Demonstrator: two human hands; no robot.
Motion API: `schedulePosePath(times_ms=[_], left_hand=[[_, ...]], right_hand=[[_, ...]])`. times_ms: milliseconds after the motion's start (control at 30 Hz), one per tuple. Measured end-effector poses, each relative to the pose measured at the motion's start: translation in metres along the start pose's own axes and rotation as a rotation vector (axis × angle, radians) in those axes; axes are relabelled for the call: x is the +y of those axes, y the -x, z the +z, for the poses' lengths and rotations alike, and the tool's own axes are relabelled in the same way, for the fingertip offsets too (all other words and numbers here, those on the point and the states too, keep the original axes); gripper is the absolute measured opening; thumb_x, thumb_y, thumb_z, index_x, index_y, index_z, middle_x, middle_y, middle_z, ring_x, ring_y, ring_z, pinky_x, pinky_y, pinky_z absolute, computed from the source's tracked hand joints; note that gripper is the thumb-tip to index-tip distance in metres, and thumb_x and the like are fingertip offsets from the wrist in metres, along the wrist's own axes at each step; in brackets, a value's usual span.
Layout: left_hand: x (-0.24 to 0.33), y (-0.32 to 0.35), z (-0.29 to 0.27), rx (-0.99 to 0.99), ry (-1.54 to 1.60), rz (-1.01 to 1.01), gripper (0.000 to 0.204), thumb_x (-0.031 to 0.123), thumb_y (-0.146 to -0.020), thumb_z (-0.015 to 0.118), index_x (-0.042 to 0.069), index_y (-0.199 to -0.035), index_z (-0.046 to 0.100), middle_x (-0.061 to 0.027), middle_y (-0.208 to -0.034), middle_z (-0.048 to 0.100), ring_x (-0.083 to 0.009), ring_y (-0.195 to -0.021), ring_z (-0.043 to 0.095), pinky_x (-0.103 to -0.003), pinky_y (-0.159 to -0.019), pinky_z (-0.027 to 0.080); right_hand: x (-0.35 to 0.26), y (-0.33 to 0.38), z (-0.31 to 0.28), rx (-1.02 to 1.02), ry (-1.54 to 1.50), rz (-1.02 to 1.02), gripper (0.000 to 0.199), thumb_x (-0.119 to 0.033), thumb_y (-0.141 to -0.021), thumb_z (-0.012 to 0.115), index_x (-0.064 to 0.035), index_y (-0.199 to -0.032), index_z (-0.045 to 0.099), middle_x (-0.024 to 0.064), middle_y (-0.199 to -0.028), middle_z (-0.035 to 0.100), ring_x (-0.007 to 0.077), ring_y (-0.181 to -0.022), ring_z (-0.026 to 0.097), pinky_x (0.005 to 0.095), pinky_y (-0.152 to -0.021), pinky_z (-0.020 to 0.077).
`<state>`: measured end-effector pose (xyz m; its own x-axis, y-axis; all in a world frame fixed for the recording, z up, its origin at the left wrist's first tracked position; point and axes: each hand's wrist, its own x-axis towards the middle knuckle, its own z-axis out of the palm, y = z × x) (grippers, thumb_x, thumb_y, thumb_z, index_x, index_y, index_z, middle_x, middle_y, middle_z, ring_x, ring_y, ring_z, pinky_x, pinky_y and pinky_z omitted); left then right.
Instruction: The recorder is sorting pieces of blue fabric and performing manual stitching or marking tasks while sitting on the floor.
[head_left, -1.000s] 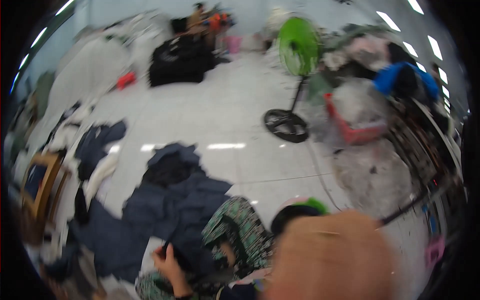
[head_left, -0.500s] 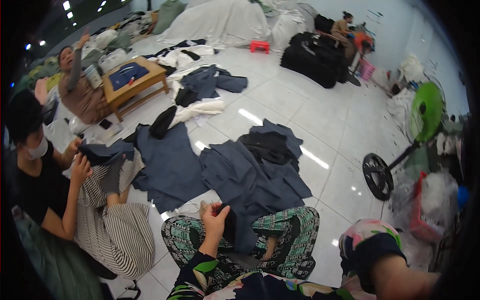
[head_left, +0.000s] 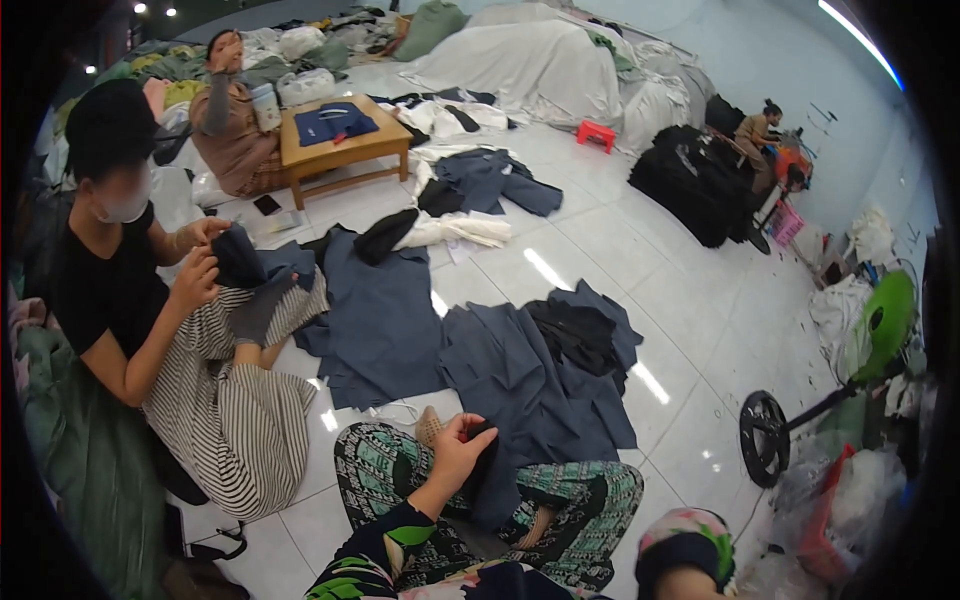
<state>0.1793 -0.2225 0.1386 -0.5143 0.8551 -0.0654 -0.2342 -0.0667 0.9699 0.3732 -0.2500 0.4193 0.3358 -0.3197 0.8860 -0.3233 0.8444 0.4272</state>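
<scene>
My left hand is closed on the edge of a piece of dark cloth, thumb against fingers, above my crossed legs. Slate-blue cloth hangs from there over my lap and runs up to a pile of slate-blue fabric pieces on the floor. A black piece of fabric lies on that pile. Another slate-blue stack is spread just to its left. Of my right arm only the flowered sleeve and a bit of skin show at the lower edge; the hand itself is cut off.
At left, a masked person sits handling dark cloth. Farther back, another person sits by a low wooden table. A green fan with a black round base and a red basket stand right. Black bundles lie far right.
My view has turned left and tilted. My right forearm has drawn lower, nearly out of the picture. The left hand keeps its grip; the person by the table has lowered a raised hand toward the head.
</scene>
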Motion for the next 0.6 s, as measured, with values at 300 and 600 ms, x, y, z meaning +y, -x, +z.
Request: schedulePosePath(times_ms=[300, 600], left_hand=[[0.057, 0.015, 0.033, -0.328, 0.010, -0.036, 0.024, 0.004, -0.079, 0.072, 0.000, -0.099, 0.058, 0.0016, -0.085, 0.060, -0.0031, -0.074, 0.053, -0.018, -0.064, 0.045], [0.046, 0.025, 0.051, -0.428, 0.023, -0.055, 0.025, 0.002, -0.080, 0.071, -0.001, -0.100, 0.056, 0.0000, -0.075, 0.057, -0.0035, -0.059, 0.051, -0.016, -0.052, 0.040]], right_hand=[[-0.020, 0.175, -0.054, 0.090, 0.255, 2.037, 0.019, -0.009, -0.090, 0.058, -0.0003, -0.107, 0.056, 0.0037, -0.100, 0.058, 0.0072, -0.092, 0.052, 0.0196, -0.078, 0.0412], [-0.052, 0.211, -0.079, -0.134, 0.148, 2.317, 0.012, -0.005, -0.086, 0.063, -0.0028, -0.095, 0.056, -0.0025, -0.087, 0.056, 0.0035, -0.079, 0.051, 0.0181, -0.071, 0.0422]])
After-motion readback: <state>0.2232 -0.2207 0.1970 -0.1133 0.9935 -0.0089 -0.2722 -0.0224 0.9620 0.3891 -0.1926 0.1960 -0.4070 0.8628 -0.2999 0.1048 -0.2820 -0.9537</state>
